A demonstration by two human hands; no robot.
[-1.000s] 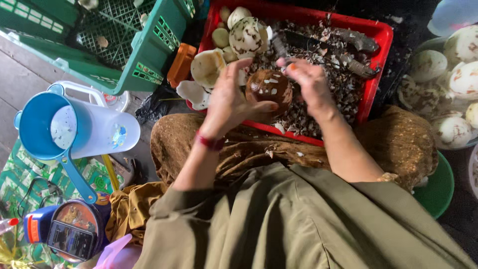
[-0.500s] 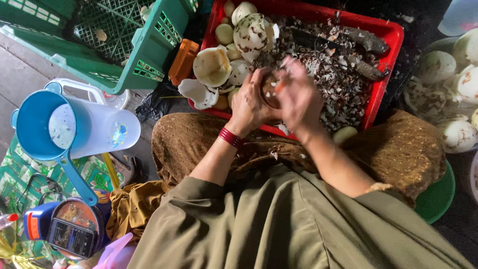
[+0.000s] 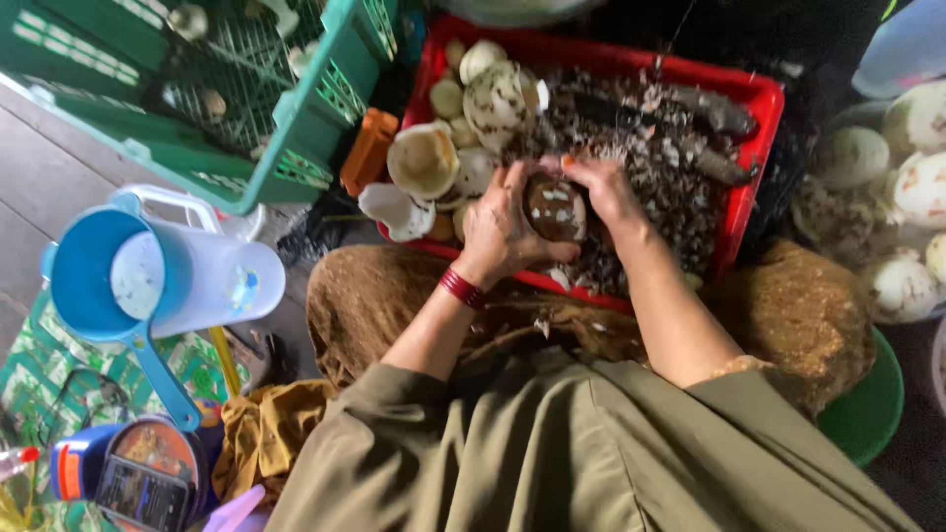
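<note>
Both hands have slid leftward since a moment ago, carrying the brown shell-flecked round thing point(image 3: 555, 209) over the near half of the red crate point(image 3: 764, 103). Left hand point(image 3: 503, 227) cups it, fingers wrapped; right hand point(image 3: 606, 192) grips its top. Pale shells point(image 3: 424, 161) lie beyond, green crate point(image 3: 296, 118) farther left.

1 red crate point(image 3: 749, 94); 1 green crate point(image 3: 325, 108); 1 blue scoop point(image 3: 118, 296); 2 hands — approx. 4 pale shells at right edge point(image 3: 916, 187).
</note>
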